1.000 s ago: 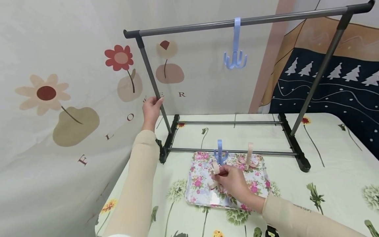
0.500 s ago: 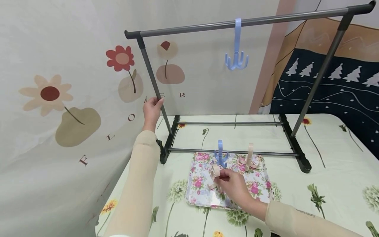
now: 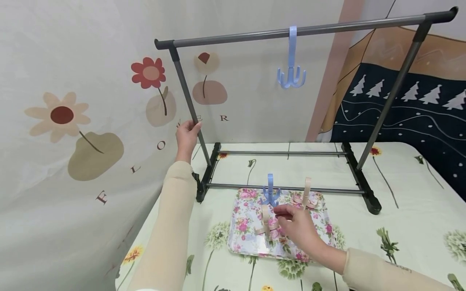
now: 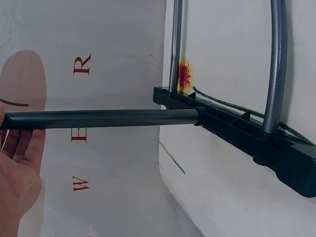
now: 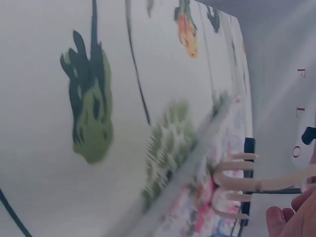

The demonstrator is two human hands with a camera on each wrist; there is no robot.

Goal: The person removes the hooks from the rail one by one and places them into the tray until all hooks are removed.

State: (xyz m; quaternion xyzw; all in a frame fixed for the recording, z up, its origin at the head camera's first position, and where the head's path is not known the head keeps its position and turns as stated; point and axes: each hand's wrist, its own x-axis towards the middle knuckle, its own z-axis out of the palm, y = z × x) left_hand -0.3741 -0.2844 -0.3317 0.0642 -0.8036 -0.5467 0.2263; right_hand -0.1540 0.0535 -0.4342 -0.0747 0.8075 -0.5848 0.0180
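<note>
My left hand (image 3: 187, 135) grips the grey left upright (image 3: 187, 91) of the rack, also seen at the left of the left wrist view. My right hand (image 3: 300, 226) is over a floral tray (image 3: 238, 242), its fingers loosely bent with nothing visibly held. Just left of its fingertips, a beige multi-prong hook (image 3: 265, 220) stands on the tray. Behind are a blue hook (image 3: 270, 194) and a second beige hook (image 3: 307, 192), partly hidden by the hand. Another blue hook (image 3: 291, 58) hangs from the top bar. The right wrist view shows a beige hook (image 5: 237, 183) beside my fingers (image 5: 276, 219).
The rack has a top bar (image 3: 233, 38), a right upright (image 3: 393, 93) and black feet (image 3: 360, 182). Its lower front bar (image 3: 342, 190) runs along the tray's far edge. A floral cloth (image 3: 418, 226) covers the table; a printed curtain (image 3: 91, 182) hangs at left.
My right hand has let go of the front beige hook and shifted right, away from it. The hook now stands on the tray. My left hand keeps its grip on the upright.
</note>
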